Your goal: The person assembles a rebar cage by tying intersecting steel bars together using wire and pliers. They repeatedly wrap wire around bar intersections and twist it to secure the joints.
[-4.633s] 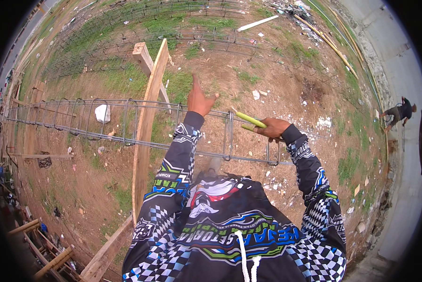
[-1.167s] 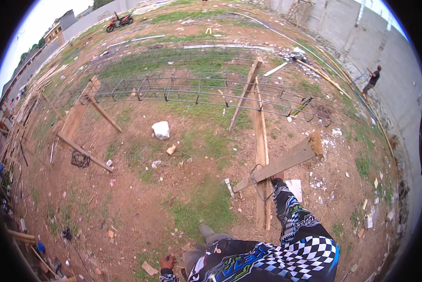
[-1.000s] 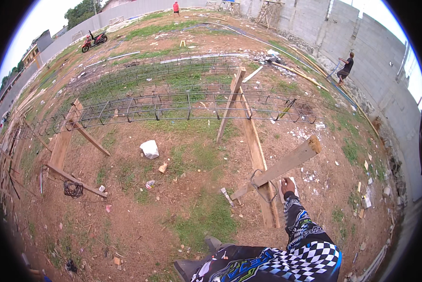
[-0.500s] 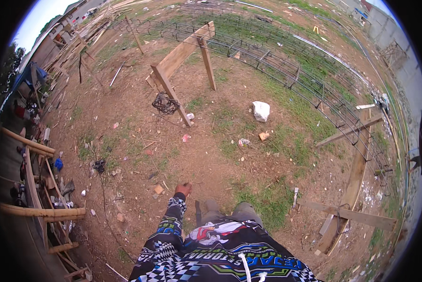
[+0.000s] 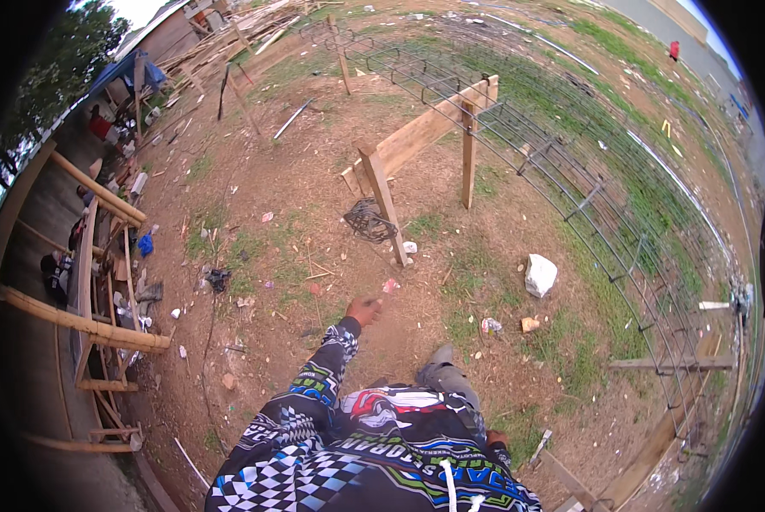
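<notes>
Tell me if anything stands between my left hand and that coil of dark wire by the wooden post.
Nothing visible does. The left hand swings empty over bare dirt, and the coil of dark wire lies ahead beside the wooden post. Between them is only ground with small scraps, including a pink scrap off to the right.

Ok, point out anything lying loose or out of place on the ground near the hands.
A tangled coil of dark wire lies on the dirt against the leaning wooden post, beyond the empty left hand. A white crumpled bag and small scraps litter the grass.
</notes>
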Demonstrator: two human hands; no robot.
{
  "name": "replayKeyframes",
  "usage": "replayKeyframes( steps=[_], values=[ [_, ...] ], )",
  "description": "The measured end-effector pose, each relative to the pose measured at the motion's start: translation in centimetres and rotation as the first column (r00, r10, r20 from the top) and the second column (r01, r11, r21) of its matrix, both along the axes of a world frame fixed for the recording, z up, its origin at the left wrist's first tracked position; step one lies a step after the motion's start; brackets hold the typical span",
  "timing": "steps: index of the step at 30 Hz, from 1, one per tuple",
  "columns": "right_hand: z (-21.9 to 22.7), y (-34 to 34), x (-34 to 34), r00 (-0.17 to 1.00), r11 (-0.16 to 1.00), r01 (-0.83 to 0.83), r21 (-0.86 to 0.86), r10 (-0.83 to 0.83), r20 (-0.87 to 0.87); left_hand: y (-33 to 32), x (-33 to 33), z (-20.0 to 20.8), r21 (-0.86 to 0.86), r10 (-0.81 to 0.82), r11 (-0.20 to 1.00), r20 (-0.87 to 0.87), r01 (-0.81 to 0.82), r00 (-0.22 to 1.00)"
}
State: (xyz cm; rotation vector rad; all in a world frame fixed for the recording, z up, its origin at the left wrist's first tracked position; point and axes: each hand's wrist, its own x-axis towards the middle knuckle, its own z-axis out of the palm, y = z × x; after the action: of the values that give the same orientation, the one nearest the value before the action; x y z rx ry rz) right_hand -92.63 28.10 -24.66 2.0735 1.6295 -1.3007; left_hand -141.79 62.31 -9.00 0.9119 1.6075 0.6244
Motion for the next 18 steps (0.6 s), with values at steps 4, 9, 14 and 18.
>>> replayKeyframes(
  steps=[4, 9, 14, 18],
  values=[
    [-4.0, 15.1, -2.0, 0.595, 0.638, 0.747, -0.188, -0.767, -0.241, -3.3, -8.9, 0.3, -0.061, 0.072, 0.994, -0.221, -0.087, 0.973],
    [-0.7, 39.4, -6.9, 0.947, 0.929, 0.291, 0.229, -0.246, -0.204, -16.3, -21.6, -3.3, -0.148, 0.624, 0.758, -0.118, -0.635, 0.772],
    [9.3, 54.9, -20.5, 0.958, 0.927, 0.062, 0.37, 0.049, -0.283, -17.3, -18.3, -9.8, -0.505, 0.614, 0.662, -0.058, -0.554, 0.787],
    [12.9, 58.1, -36.3, 0.931, 0.935, -0.149, 0.321, 0.242, -0.273, -7.4, -13.0, -11.2, -0.571, 0.31, 0.793, 0.079, -0.212, 0.947]
  ],
)
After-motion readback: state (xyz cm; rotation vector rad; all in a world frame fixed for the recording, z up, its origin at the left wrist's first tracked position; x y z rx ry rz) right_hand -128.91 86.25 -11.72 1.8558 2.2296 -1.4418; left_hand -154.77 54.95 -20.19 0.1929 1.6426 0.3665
